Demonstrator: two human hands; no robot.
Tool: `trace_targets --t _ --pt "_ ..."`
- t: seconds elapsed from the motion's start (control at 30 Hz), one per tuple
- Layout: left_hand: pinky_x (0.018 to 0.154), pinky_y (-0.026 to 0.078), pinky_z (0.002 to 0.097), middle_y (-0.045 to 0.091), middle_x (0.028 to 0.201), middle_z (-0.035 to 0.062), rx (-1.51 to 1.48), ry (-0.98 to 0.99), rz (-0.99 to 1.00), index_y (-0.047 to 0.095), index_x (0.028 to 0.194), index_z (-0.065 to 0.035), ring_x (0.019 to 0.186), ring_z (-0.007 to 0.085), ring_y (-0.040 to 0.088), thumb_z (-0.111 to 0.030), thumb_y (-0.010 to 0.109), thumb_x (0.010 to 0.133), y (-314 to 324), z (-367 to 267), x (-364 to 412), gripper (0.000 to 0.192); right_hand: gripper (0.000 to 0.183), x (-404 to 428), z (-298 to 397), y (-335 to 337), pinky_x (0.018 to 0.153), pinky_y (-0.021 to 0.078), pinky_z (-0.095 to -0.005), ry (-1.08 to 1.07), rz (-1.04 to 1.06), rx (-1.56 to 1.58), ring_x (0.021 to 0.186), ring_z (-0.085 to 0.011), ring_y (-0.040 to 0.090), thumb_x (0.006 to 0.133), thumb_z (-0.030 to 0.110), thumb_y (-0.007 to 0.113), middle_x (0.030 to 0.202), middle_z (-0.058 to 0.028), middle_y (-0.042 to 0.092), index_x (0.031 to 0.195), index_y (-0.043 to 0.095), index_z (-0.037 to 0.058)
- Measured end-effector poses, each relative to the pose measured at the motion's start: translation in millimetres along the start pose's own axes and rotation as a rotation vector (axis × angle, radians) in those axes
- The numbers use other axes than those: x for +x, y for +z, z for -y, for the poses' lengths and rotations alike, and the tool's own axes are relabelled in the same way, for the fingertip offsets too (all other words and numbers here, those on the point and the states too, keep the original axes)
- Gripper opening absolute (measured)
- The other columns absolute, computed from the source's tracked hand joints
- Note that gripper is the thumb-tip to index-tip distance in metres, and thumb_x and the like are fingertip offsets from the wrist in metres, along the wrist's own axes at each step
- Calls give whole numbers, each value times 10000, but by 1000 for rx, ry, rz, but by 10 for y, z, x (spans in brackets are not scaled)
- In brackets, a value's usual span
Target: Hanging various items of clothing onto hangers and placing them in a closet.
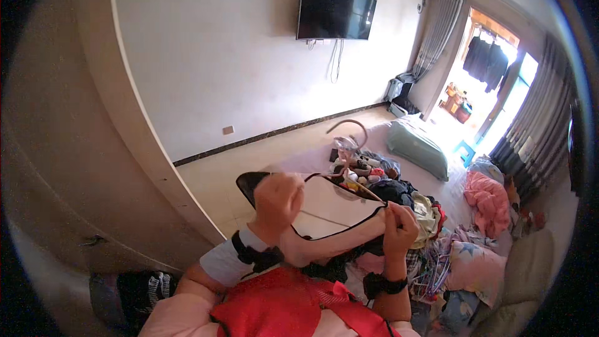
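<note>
A pale garment with black trim (327,238) is spread between my two hands in front of my chest. Inside its neckline is a clothes hanger, whose hook (361,132) points up and away from me. My left hand (279,199) is closed in a fist at the garment's left shoulder, where a black part sticks out past it; the fingertips are blurred. At the opposite shoulder, my right hand (401,227) pinches the black trim between thumb and fingers, close to the end of the hanger's arm. The garment's lower part is hidden by my arms.
Beyond the garment, a bed holds a clothes pile (393,189), rolled socks (369,171) and a green folded bundle (416,150). Several hangers (433,267) lie right, beside a star-print pillow (475,267) and a pink blanket (486,203). A wooden panel (93,150) stands close left.
</note>
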State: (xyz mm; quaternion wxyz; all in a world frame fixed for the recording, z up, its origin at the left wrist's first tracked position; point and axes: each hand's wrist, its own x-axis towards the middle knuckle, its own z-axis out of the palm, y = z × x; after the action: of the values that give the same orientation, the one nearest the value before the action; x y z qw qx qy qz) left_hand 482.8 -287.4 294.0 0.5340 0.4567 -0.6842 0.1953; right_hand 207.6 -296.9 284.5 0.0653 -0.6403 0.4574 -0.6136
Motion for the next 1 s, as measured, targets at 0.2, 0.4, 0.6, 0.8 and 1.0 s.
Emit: trace_targets --t 0.2,0.4,0.6,0.8,1.0 --pt "594 454 407 583 767 100 -235 79 149 629 918 -76 684 308 579 -57 672 758 -261 32 -131 167 70 5 112 -130 635 484 -282 -40 -130 11 710 -172 612 804 4 707 781 -93 645 866 693 -26" --pt "784 446 430 603 955 106 -6 46 -75 628 1027 -65 907 314 569 -133 705 762 -619 247 458 284 61 80 273 -281 641 461 -264 -2 -146 23 715 -144 587 797 -12 708 789 -76 638 855 694 -22" --pt "697 413 400 565 787 83 60 110 102 646 876 -78 752 286 540 -181 693 802 -465 295 459 136 83 231 390 -363 670 477 -264 -60 -40 35 762 -155 607 819 1 691 832 -87 659 898 697 -24" --pt "658 388 382 516 713 86 -14 12 -63 613 806 -52 701 287 512 -108 647 838 -427 262 585 73 120 461 273 -512 686 489 -265 -120 -41 122 789 -161 622 809 -12 681 861 -104 672 928 694 -23" --pt "654 382 384 522 703 92 -48 -30 -75 606 801 -39 675 298 502 -80 627 851 -373 238 570 68 145 503 311 -582 650 473 -263 -190 32 34 733 -150 604 821 -3 675 829 -87 651 964 695 -14"
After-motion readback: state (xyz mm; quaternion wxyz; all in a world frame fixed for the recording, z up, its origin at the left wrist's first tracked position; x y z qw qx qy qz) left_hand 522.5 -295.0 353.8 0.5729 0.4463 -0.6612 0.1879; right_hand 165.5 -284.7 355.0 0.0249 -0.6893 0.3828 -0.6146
